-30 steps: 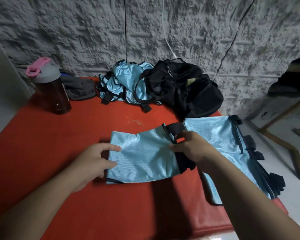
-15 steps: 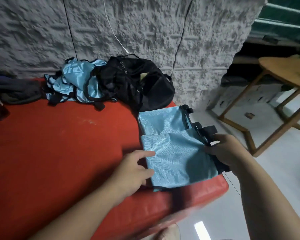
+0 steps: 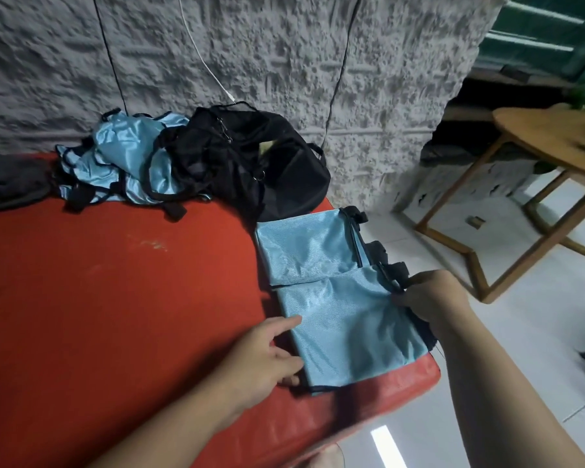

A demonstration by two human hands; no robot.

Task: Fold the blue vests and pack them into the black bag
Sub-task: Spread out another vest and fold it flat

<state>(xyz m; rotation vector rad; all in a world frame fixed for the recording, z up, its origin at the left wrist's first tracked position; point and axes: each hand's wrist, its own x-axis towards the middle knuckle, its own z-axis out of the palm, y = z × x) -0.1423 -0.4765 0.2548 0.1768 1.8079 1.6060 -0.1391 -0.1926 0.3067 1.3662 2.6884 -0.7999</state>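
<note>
at the lower right of the frame, on the corner of the red table, a blue vest lies folded flat, overlapping a second flat blue vest just above it. the left hand rests at the near vest's left edge with its fingers straight and slightly spread, the index tip touching the cloth. the right hand is at the vest's right edge with its fingers curled in, pinching what looks like the black trim and straps there, though the fingertips themselves are partly hidden. in the upper middle of the frame the black bag sits against the textured wall, its top seemingly open, and no folded vest can be seen inside it. just to its left, touching it, a crumpled heap of blue vests waits unfolded. as a judgement, the task is in its early to middle part: two vests appear folded or nearly so, none packed, and the heap is yet to be folded. a dark cloth lies at the far left edge, and a wooden table stands at the right. no brand, label or writing can be read anywhere; the vests and bag show none at this sharpness.
</note>
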